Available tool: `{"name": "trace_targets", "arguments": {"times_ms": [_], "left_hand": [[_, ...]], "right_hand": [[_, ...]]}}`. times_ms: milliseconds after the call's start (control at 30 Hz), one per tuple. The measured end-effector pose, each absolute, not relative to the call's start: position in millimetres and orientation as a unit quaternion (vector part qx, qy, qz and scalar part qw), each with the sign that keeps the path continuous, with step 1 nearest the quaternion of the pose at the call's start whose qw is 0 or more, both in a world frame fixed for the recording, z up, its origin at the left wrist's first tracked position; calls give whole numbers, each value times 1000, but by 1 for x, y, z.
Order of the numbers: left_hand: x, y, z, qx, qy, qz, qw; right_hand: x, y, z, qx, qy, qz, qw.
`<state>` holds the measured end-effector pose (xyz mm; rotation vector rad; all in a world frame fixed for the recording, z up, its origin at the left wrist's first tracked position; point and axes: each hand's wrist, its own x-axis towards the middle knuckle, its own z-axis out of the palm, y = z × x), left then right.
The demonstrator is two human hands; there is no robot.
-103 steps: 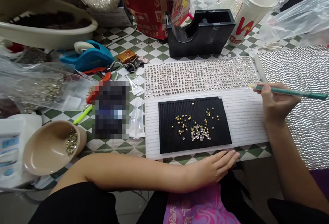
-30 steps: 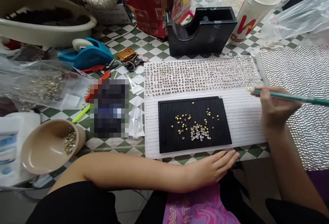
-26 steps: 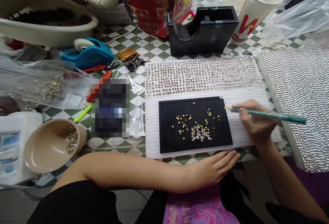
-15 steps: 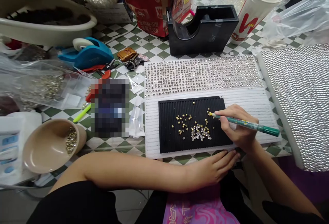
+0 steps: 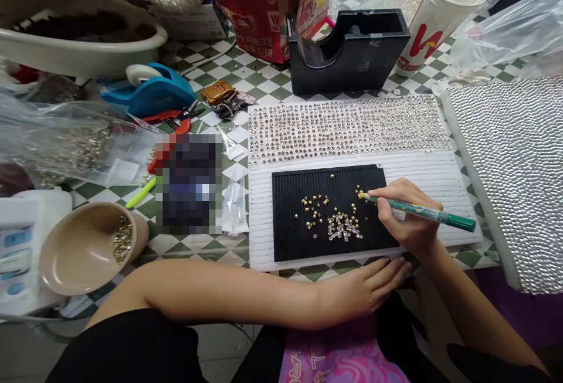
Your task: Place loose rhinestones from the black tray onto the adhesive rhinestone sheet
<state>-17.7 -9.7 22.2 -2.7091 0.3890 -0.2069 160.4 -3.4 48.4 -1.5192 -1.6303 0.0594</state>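
My right hand (image 5: 411, 219) pinches a green pen-like stick (image 5: 461, 222), its yellow tip resting among a few stones on the right of a black ribbed tray (image 5: 288, 239). Clear rhinestones (image 5: 344, 229) lie heaped near the tray's lower middle, with gold-backed ones (image 5: 314, 216) scattered to the left and above. Under the tray is a white ridged board (image 5: 261, 213); rows of rhinestones (image 5: 347, 128) cover its far part. My left hand (image 5: 367, 289) lies with fingers stretched out along the board's front edge, near my right wrist, holding nothing.
A stone-covered panel (image 5: 510, 178) lies at the right. Behind the board stand a black tape dispenser (image 5: 338, 75), a paper cup (image 5: 433, 25) and a red bag (image 5: 259, 13). To the left are a beige bowl (image 5: 73, 254), a blue tape dispenser (image 5: 160, 92) and red-handled pliers (image 5: 160, 157).
The green stick's back end has swung slightly left and up, while its tip stays near the same stones. My left hand keeps its place.
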Motion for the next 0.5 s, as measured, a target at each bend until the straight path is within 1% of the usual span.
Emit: {"name": "trace_targets", "arguments": {"times_ms": [367,500], "left_hand": [[-19,-10,23,-967,136,-73,201],[-18,-9,25,-964,149,-59,211]], "right_hand": [[159,-3,50,-617,-646,18,449],[165,-7,46,-639,-596,34,486]]}}
